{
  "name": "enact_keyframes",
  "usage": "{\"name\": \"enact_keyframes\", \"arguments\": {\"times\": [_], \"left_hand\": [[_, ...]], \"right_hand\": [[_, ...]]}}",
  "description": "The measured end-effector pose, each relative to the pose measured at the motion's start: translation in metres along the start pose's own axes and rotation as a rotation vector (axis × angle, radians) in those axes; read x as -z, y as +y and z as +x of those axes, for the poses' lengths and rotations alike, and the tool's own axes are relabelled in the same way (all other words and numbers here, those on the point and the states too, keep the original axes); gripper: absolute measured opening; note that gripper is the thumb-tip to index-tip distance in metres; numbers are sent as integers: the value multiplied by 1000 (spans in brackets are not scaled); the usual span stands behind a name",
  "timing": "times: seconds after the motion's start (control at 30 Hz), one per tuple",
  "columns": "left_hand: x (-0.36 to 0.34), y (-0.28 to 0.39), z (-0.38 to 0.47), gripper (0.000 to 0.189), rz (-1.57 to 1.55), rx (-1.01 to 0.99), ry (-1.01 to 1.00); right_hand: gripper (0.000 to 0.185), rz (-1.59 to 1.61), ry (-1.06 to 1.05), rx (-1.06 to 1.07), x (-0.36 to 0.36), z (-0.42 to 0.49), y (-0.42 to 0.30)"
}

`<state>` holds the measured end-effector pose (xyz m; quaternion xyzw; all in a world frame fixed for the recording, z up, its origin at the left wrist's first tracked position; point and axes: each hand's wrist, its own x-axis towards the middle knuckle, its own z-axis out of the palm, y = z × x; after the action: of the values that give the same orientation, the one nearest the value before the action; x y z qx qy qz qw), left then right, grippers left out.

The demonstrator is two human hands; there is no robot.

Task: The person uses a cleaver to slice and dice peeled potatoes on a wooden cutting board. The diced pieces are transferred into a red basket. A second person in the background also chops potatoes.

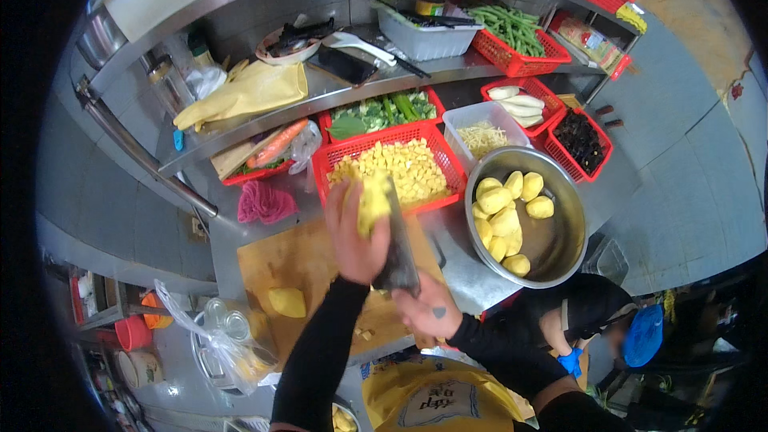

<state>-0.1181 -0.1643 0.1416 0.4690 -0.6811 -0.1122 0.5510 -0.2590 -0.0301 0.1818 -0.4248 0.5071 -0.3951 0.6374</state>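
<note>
My right hand (429, 306) grips the handle of a cleaver (400, 258), its broad blade raised over the wooden cutting board (318, 246). Against the blade, my left hand (360, 234) holds cut potato pieces (374, 201), blurred, at the near edge of a red plastic basket (457, 159) of diced potato (414, 171). A peeled piece of potato (287, 302) lies on the board's left part, with a few small cubes (364, 334) near its front edge. To the right stands a steel bowl (570, 252) with several whole peeled potatoes (505, 222).
Behind are baskets of chopped greens (384, 113), white vegetables (519, 105) and black fungus (579, 141), plus a tub of shreds (482, 139). A pink cloth (266, 202) lies left. Above, a steel shelf (240, 123) holds a yellow glove (252, 93). Another person (576, 318) bends at the right.
</note>
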Motion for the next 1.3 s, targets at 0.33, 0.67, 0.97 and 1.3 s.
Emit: {"name": "enact_keyframes", "arguments": {"times": [0.33,0.67,0.97,1.3], "left_hand": [[42,-109,-29,40,116,145,-253],[58,-60,-183,76,134,141,-630],[45,-69,-144,81,174,106,-827],[60,-62,-150,81,-18,-175,-1054]], "right_hand": [[34,-305,221,214,64,-23,17],[27,-908,-60,26,63,-75,104],[18,-386,-42,36,80,-69,123],[9,147,-126,-353,92,-53,193]]}}
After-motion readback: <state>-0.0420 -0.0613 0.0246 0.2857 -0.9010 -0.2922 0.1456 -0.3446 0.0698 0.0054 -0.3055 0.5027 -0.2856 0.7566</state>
